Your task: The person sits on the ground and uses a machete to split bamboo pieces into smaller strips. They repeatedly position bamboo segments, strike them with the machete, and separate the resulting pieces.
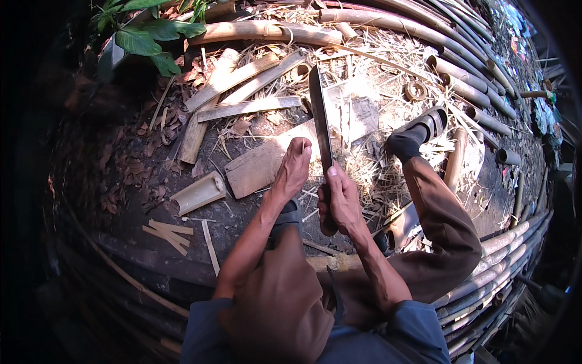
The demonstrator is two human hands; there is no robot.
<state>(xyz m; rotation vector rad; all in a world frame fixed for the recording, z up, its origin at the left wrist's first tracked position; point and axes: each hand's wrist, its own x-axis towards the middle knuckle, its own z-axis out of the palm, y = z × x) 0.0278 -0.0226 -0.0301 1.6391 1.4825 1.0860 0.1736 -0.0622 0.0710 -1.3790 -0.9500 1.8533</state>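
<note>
Right hand (pixel 341 200) gripping one long knife (pixel 319 118), left hand (pixel 293 170) open alongside

Split bamboo slats (pixel 242 91), a short half-round bamboo piece (pixel 200 193), long bamboo poles (pixel 467 67) and green leaves (pixel 145 36) lie around.

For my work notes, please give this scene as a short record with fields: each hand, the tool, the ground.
right hand: right hand grips the handle of a long knife, blade pointing away
left hand: left hand stretched forward beside the blade, fingertips over a flat board; it grips nothing
ground: split bamboo pieces, straw, dry leaves
around: bamboo poles stacked at right
foot: sandalled foot on the straw
</note>
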